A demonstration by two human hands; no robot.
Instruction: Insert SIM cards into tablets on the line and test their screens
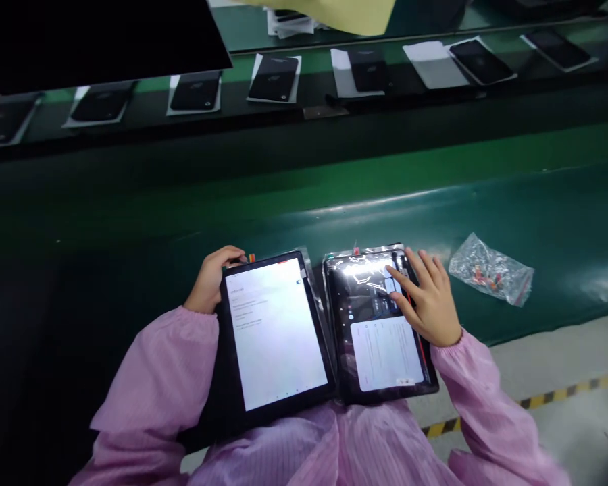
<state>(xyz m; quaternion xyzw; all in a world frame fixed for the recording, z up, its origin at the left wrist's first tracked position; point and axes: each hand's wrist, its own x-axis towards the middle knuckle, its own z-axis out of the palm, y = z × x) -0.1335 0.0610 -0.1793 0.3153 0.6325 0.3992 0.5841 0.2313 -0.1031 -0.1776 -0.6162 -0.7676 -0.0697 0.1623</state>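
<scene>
Two tablets lie side by side on my lap against the bench edge. The left tablet [276, 334] shows a white screen with small text. My left hand [211, 277] curls round its top left corner, gripping it. The right tablet [380, 327] sits in clear plastic wrap and shows a dark screen with a white panel low down. My right hand [428, 297] rests on its upper right part with fingers stretched out, the index fingertip touching the screen. Pink sleeves cover both arms.
A small clear bag [491, 270] with red and white bits lies on the green bench right of my right hand. Further back a conveyor [334, 101] carries several dark tablets on white sheets. A yellow-black floor stripe [562, 391] runs at the right.
</scene>
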